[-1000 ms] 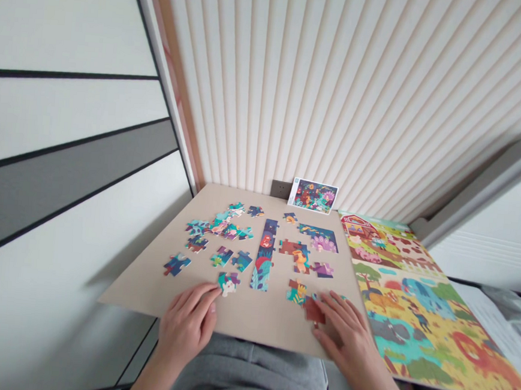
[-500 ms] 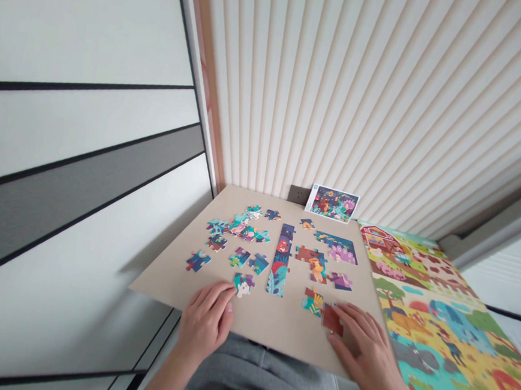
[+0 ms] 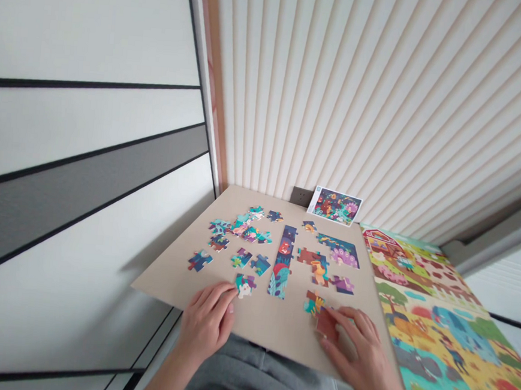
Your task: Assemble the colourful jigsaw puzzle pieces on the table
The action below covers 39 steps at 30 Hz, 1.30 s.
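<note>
My right hand [image 3: 357,347] holds a brown puzzle piece [image 3: 327,324] between thumb and fingers, at the near right of the board. The piece is tilted, and its upper corner overlaps or touches a teal, yellow and brown puzzle piece [image 3: 313,302]. My left hand [image 3: 209,314] rests on the near edge of the board with its fingers curled together. Its fingertips are at the left edge of a teal and purple puzzle piece with a white figure [image 3: 245,286]. A joined vertical strip of puzzle pieces [image 3: 281,263] lies between the hands.
On the beige board [image 3: 250,320], a joined cluster [image 3: 244,225] and several loose pieces lie left. Joined purple pieces [image 3: 344,252] and an orange-brown group [image 3: 316,264] lie right. A picture card [image 3: 335,206] leans at the back by a socket [image 3: 300,196]. Farm and animal puzzles [image 3: 439,329] lie right.
My right hand has shifted slightly left, bringing the brown piece closer to the teal and yellow one and turning it. My left hand has stayed in place. The view has shifted a little.
</note>
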Available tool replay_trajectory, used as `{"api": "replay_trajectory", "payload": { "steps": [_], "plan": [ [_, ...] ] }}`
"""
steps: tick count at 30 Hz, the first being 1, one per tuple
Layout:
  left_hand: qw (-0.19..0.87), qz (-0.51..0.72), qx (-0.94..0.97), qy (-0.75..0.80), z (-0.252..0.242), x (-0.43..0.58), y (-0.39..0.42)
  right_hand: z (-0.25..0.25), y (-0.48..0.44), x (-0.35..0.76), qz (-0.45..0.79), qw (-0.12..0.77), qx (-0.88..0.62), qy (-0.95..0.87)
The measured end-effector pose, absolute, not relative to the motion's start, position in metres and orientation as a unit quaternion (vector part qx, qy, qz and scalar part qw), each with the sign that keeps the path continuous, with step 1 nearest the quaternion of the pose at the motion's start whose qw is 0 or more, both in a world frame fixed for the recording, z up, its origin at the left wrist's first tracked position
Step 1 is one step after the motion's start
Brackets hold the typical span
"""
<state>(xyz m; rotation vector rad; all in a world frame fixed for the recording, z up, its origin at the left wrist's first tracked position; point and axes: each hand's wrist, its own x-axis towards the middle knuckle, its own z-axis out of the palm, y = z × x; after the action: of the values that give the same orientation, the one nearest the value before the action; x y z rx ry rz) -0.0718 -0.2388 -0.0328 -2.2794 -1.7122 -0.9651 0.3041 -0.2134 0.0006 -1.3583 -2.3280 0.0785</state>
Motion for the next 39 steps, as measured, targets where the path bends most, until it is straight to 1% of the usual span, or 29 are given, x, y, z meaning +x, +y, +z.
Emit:
{"api": "replay_trajectory", "payload": {
  "steps": [2,6,10,15,18,20,26,31,34,39],
  "plan": [
    [0.068,-0.320,-0.757,-0.566,-0.033,-0.071,-0.240,0.006,-0.218,0.287,0.050,0.200,-0.474,-0.856],
    [0.059,-0.331,-0.757,-0.561,-0.028,-0.071,-0.242,0.012,-0.222,0.258,0.069,0.192,-0.450,-0.870],
    [0.062,-0.336,-0.753,-0.563,-0.009,-0.093,-0.224,0.012,-0.221,0.252,0.077,0.185,-0.450,-0.870],
    [0.057,-0.224,-0.731,-0.642,0.018,-0.151,-0.157,0.014,-0.220,0.258,0.078,0.197,-0.451,-0.867],
    [0.004,-0.153,-0.732,-0.664,0.018,-0.179,-0.125,0.015,-0.219,0.259,0.071,0.218,-0.458,-0.859],
    [-0.037,-0.132,-0.741,-0.657,0.014,-0.187,-0.115,0.017,-0.219,0.258,0.072,0.227,-0.460,-0.855],
    [-0.064,-0.178,-0.754,-0.629,0.004,-0.188,-0.112,0.021,-0.220,0.255,0.086,0.220,-0.463,-0.854],
    [-0.113,-0.190,-0.756,-0.616,0.002,-0.190,-0.105,0.016,-0.221,0.257,0.079,0.217,-0.463,-0.855],
    [-0.140,-0.217,-0.741,-0.619,0.004,-0.189,-0.104,0.011,-0.221,0.259,0.067,0.226,-0.462,-0.855],
    [-0.154,-0.280,-0.718,-0.619,0.016,-0.181,-0.112,0.008,-0.221,0.259,0.057,0.242,-0.458,-0.854]
  ]
}}
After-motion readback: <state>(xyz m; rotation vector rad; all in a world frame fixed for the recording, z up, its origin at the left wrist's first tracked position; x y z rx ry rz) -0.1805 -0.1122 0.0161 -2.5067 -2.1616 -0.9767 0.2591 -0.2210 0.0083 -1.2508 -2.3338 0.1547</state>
